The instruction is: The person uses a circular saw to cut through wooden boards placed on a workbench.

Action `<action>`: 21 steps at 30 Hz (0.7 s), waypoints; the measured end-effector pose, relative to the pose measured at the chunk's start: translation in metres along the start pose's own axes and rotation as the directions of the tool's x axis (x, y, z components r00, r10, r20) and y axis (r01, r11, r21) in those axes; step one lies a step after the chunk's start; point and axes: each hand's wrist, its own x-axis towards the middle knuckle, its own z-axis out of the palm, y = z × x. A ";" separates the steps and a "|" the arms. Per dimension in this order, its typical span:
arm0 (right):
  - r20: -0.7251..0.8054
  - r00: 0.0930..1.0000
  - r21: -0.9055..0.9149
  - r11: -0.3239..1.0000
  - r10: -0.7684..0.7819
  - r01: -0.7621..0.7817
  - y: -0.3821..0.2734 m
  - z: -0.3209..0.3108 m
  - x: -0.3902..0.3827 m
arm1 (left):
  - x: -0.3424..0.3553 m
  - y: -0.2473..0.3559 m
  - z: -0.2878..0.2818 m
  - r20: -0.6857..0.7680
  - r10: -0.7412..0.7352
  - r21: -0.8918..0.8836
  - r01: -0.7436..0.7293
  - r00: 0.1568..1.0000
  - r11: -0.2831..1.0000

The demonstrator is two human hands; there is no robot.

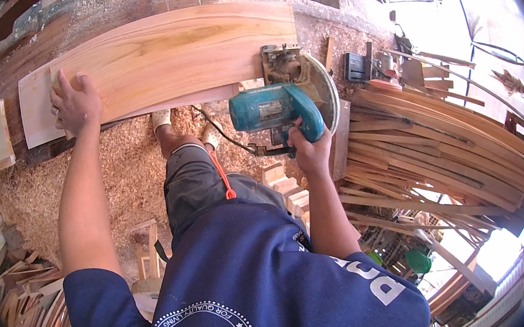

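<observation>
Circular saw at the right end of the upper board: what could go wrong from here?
The upper board could shift or twist: only the left hand steadies it, near its left end, and no clamp shows.

The cord hangs near the shoes and might snag or trip a foot.

The circular saw is held by the right hand alone, so it may be harder to control if it kicks.

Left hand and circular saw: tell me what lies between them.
In the head view, the bare face of the long upper board stretches from the left hand to the teal circular saw.
</observation>
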 end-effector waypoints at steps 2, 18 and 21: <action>-0.003 1.000 -0.006 1.000 -0.003 0.003 0.000 0.001 0.002 | 0.000 0.000 0.000 -0.004 0.003 0.002 -0.003 1.000 1.000; -0.026 0.999 -0.029 0.999 0.020 -0.021 -0.003 0.009 0.018 | 0.001 -0.004 0.006 -0.055 0.023 -0.017 -0.024 0.998 1.000; -0.037 0.999 -0.029 0.999 0.014 -0.015 -0.002 0.009 0.020 | 0.001 -0.001 0.001 0.005 0.007 -0.017 -0.007 1.000 1.000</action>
